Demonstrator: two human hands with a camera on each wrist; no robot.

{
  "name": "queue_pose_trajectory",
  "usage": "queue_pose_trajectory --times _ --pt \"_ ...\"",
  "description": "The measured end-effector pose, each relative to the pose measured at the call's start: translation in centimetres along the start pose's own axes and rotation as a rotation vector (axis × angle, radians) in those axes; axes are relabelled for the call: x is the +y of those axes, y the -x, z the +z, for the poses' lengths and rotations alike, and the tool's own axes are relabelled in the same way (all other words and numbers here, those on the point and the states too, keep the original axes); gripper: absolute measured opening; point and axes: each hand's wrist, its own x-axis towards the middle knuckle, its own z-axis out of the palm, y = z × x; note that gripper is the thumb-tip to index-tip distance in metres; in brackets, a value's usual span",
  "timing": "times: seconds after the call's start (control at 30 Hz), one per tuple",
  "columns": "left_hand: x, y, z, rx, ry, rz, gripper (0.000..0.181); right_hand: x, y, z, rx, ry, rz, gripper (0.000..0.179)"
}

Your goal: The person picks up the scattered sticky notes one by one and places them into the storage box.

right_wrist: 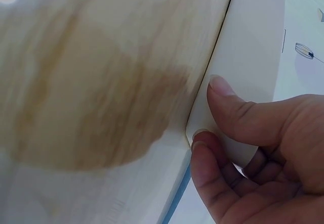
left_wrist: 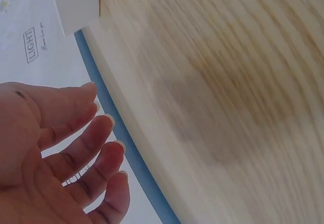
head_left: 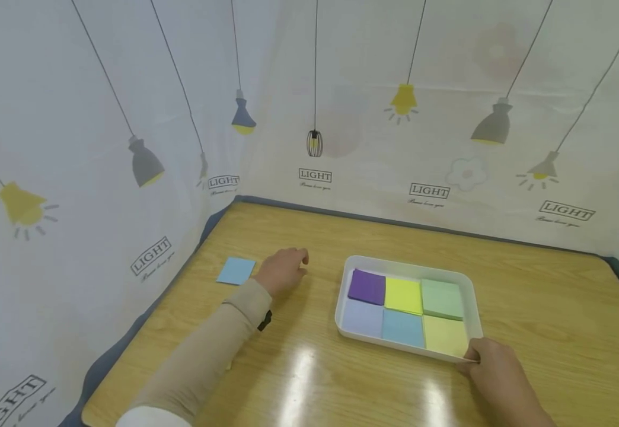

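A white tray [head_left: 340, 302] lies on the table, holding two rows of square paper pads. Purple [head_left: 367, 287], bright yellow [head_left: 403, 295] and pale green [head_left: 442, 299] pads make up the far row. Lilac [head_left: 363, 318], blue [head_left: 403, 328] and pale yellow [head_left: 444, 335] ones fill the near row. At the tray's near right corner, my right hand [head_left: 493, 366] grips it; the right wrist view shows the thumb on the tray wall [right_wrist: 248, 47]. My left hand [head_left: 281, 271] is left of the tray, fingers loosely bent, holding nothing. Beside it lies a light blue paper square [head_left: 236, 271].
The wooden table [head_left: 299, 231] meets a white printed curtain [head_left: 363, 154] at its back and left edges. A small pale yellow edge [head_left: 229, 366] shows beside my left sleeve, mostly hidden. Bare wood shows to the right of the tray.
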Motion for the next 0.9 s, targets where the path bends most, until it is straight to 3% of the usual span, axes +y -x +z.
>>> queue_pose_trajectory --times 0.23,0.9 --pt "-2.6 0.8 -0.8 -0.004 -0.001 -0.038 0.029 -0.2 0.0 0.1 -0.015 -0.012 0.008 0.024" --pt "-10.3 1.1 -1.8 -0.012 0.005 -0.126 0.034 -0.1 0.0 -0.1 -0.001 -0.005 0.019 0.026"
